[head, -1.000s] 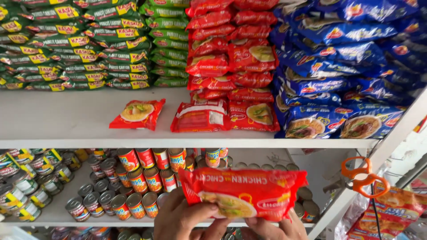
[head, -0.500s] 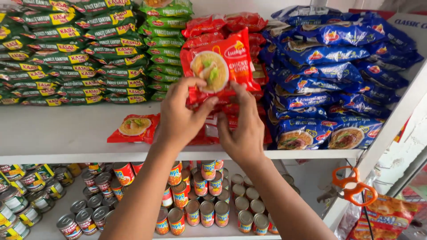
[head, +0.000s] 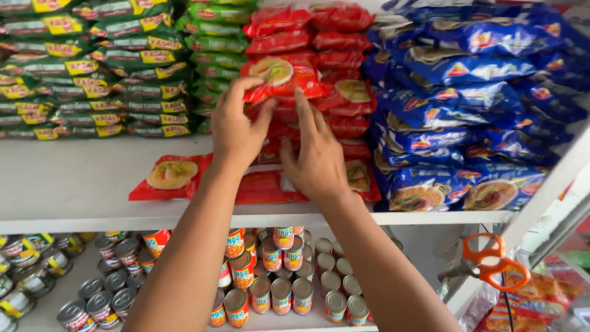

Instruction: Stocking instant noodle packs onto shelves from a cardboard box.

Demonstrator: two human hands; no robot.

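My left hand [head: 236, 126] and my right hand [head: 314, 157] both reach up to a red noodle packet [head: 283, 75] with a bowl picture. The packet lies flat on the left stack of red packets [head: 279, 40] on the upper white shelf [head: 86, 178]. My left fingers grip the packet's near left edge. My right fingertips press on its near right edge. A second stack of red packets [head: 344, 58] stands right beside it.
Green noodle packets [head: 92, 67] fill the shelf's left, blue ones [head: 467, 92] its right. A single red packet [head: 169, 177] lies flat near the shelf front. Tin cans [head: 276, 276] crowd the lower shelf. Orange-handled scissors [head: 495, 261] hang on the right upright.
The red packet went from low in front of the cans, up in both hands, onto the left red stack. It now lies flat instead of being held upright.
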